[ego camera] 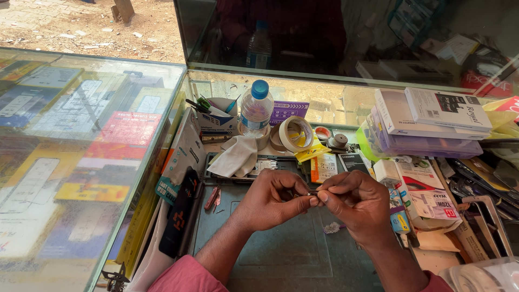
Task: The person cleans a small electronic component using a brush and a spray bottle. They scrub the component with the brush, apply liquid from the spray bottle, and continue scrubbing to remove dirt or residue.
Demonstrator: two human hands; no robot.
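My left hand [273, 199] and my right hand [354, 203] meet over a dark grey work mat [281, 249]. Their fingertips pinch a tiny dark part [312, 193] between them; it is too small to identify. Both hands hover above the mat, just in front of a black tray [216, 174] that carries a folded white cloth [236, 157]. Pink sleeves show at the bottom edge.
A plastic water bottle with a blue cap [255, 109], rolls of tape [294, 133], a cup of tools [216, 114] and stacked boxes [427, 119] crowd the back. A glass display counter [81, 135] runs along the left. Loose packets and phone parts [432, 200] lie at right.
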